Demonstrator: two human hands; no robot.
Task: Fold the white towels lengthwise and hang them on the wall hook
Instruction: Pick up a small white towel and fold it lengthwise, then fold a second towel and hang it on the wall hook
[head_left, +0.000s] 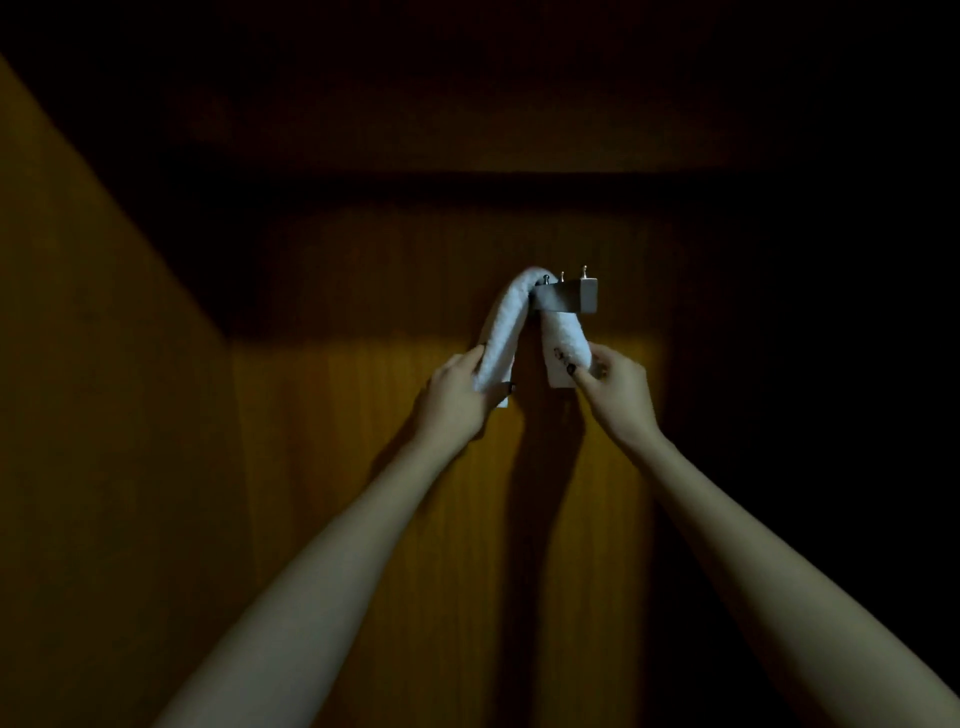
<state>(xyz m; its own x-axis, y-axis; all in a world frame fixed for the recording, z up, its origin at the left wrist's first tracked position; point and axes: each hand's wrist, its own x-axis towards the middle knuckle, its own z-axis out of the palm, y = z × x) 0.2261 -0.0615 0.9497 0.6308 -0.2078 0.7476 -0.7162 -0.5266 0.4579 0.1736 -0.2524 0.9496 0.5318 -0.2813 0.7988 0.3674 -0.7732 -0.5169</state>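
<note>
Two ends of the towel (506, 322) are hanging over the hook (571, 296), left hand (462, 395) gripping one, right hand (618, 387) pinching the other with curled fingers (597, 358); levelling them gently is looking wise

The room is dim. A wood panel (441, 519) with upright grain faces me, warm amber where a patch of light (363, 374) falls across it. Above the panel runs a dark band (467, 192). Left of the panel, a yellowish side wall (104, 364) angles away; right of it, only blackness.
</note>
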